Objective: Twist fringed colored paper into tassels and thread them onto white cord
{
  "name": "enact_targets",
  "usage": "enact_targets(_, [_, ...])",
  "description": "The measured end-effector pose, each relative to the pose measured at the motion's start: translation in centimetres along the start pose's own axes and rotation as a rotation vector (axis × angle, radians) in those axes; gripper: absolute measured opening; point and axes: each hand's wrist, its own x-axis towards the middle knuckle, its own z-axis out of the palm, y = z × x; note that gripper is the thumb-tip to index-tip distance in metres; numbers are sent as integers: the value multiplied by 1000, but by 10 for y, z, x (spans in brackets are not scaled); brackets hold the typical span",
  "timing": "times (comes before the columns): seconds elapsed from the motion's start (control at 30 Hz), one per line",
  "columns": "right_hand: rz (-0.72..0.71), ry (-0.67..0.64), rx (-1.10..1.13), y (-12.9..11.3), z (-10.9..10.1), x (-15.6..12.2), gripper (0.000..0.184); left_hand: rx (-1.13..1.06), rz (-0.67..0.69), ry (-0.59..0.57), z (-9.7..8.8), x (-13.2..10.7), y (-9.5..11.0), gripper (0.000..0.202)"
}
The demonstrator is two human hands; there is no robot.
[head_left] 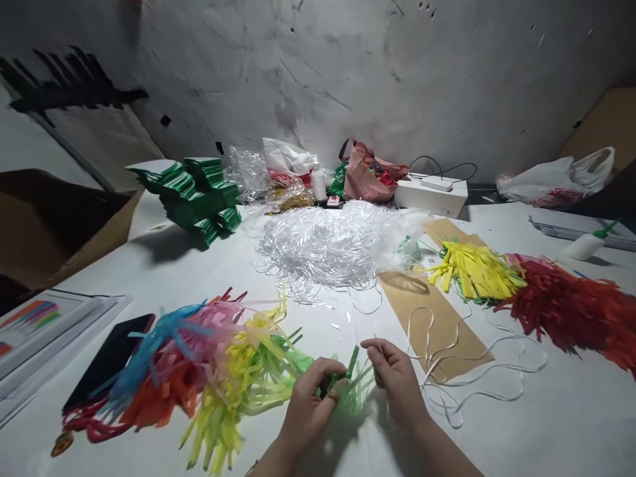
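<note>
Near the front middle of the table, my left hand (318, 397) is closed on a green paper tassel (352, 361), whose rolled top sticks up past the fingers. Pale green strips fan out between my hands, smeared by motion. My right hand (392, 371), just beside it, pinches a thin white cord (376, 328) between thumb and fingertips. Loops of white cord (497, 394) lie to its right, partly over a brown paper sheet (427, 318). Left of my hands spreads a pile of blue, pink, orange and yellow paper tassels (209, 358).
A heap of white cord (322, 245) lies mid-table. Yellow (477, 268) and red tassels (571, 305) are at right, with a glue bottle (589, 245). A dark phone (112, 358) lies left. Green folded stacks (191, 199), a white bottle (318, 182) and a white box (431, 197) stand behind.
</note>
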Motion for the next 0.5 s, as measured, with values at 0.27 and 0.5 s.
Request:
enact_targets(0.27, [-33, -132, -47, -6, 1, -3, 32, 87, 4, -100, -39, -1, 3, 25])
enact_targets(0.5, [19, -56, 169, -13, -26, -3, 36, 807, 4, -69, -93, 3, -50, 30])
